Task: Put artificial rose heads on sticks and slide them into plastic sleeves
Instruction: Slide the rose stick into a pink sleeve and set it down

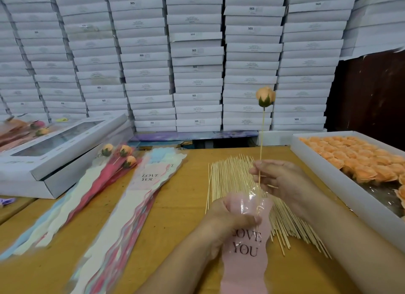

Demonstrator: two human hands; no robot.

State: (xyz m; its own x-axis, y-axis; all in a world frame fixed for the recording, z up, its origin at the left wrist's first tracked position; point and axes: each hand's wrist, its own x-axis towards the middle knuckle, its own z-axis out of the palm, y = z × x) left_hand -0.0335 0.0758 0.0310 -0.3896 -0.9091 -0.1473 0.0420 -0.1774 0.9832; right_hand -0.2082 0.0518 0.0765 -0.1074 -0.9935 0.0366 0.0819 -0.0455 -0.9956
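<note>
A wall of stacked white boxes (197, 59) fills the upper frame above the wooden table (175, 217). At right, a white tray (324, 173) holds orange rose heads (355, 160). Bare sticks (236, 179) lie fanned at centre. At lower centre the pink sleeve (245, 250) runs top to bottom, mouth upward, gripped by the left hand (228, 223). The stick (261, 144) stands nearly vertical, rose head (265, 96) on top, lower end entering the sleeve mouth, pinched by the right hand (282, 179), palm turned leftward.
</note>
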